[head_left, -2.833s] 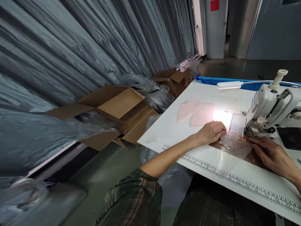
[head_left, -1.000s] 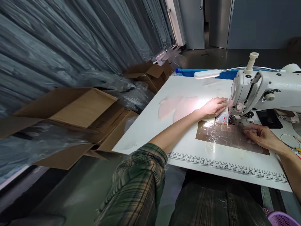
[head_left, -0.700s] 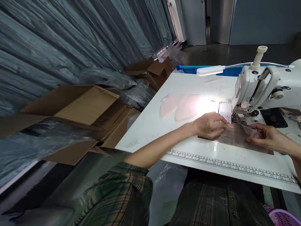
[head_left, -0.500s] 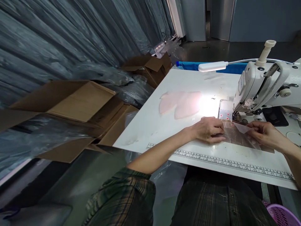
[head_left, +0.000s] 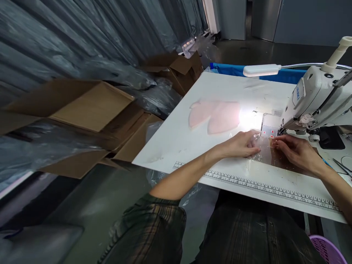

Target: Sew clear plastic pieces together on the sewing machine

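A clear plastic sheet (head_left: 262,156) lies on the sewing table beside the needle of a white sewing machine (head_left: 305,97). My left hand (head_left: 243,144) rests on the left side of the sheet, thumb and index finger apart. Close to the presser foot, my right hand (head_left: 295,150) pinches the sheet's edge between thumb and fingers. Under and beside that hand is a brown, see-through strip (head_left: 283,161). Small red marks (head_left: 272,136) show near the needle, just ahead of my fingers. The needle tip itself is hidden.
Pale pink cut pieces (head_left: 224,117) lie left of the bright lamp (head_left: 261,70). A printed ruler (head_left: 247,185) runs along the front edge. Scissors (head_left: 342,167) lie at the right. Open cardboard boxes (head_left: 90,106) stand left; a purple basket (head_left: 327,249) is below right.
My right hand has moved left, close to the presser foot, and the lifted corner of the clear sheet is down. The view has shifted slightly; my left hand stays on the sheet.
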Motion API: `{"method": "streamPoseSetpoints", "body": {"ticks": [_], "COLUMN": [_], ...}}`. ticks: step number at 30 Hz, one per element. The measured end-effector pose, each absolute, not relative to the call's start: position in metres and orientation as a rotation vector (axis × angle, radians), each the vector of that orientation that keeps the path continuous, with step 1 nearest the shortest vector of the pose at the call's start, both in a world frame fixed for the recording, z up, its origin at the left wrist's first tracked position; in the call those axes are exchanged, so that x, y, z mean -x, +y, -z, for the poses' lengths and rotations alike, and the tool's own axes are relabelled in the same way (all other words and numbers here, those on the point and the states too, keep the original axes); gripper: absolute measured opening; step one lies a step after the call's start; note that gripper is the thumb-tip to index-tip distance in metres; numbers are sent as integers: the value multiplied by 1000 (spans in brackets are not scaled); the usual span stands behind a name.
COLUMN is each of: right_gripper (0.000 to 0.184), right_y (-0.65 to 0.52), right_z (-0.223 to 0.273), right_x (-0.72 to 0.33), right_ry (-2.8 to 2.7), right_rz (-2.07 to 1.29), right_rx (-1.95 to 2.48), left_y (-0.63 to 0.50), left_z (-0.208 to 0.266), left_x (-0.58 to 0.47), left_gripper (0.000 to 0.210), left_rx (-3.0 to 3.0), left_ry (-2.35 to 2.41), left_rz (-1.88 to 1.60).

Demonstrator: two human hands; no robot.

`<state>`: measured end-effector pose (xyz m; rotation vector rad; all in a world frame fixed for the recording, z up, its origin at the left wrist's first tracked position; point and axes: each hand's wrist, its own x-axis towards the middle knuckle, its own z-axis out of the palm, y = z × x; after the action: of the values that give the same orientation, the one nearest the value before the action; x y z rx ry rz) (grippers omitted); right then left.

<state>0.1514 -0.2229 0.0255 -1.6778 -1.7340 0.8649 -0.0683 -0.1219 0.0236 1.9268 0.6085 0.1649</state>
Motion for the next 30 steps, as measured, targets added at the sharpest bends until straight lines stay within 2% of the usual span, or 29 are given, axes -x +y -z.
{"method": "streamPoseSetpoints", "body": {"ticks": [3, 6, 9, 14, 18, 27, 30], "right_gripper": [42, 42, 41, 41, 43, 43, 41], "right_y": [-230, -231, -229, -226, -226, -225, -226], "right_z": [-11, -3, 0, 0, 0, 17, 18], "right_x": [-165, -170, -173, -180, -184, -181, -177], "right_ry": [-2144, -2328, -2309, -2155, -2091, -2312, -2343], "right_rz": [-420, -182, -213, -435, -512, -44, 31], "right_rx": [1619, 1582, 1585, 1574, 1557, 1429, 1474], "left_y": [-126, -129, -127, -120, -115, -115, -115], "left_z": [-17, -13, -13, -11, -10, -26, -25], "left_x": [61, 53, 52, 54, 51, 53, 56], "left_gripper": [64, 75, 85, 72, 72, 74, 81], "left_rx": [-1944, -1937, -1870, -1772, -1657, -1558, -1669], "left_ry": [713, 815, 863, 921, 960, 1004, 978], "left_rz": [-287, -406, -409, -417, -393, -339, -321]}}
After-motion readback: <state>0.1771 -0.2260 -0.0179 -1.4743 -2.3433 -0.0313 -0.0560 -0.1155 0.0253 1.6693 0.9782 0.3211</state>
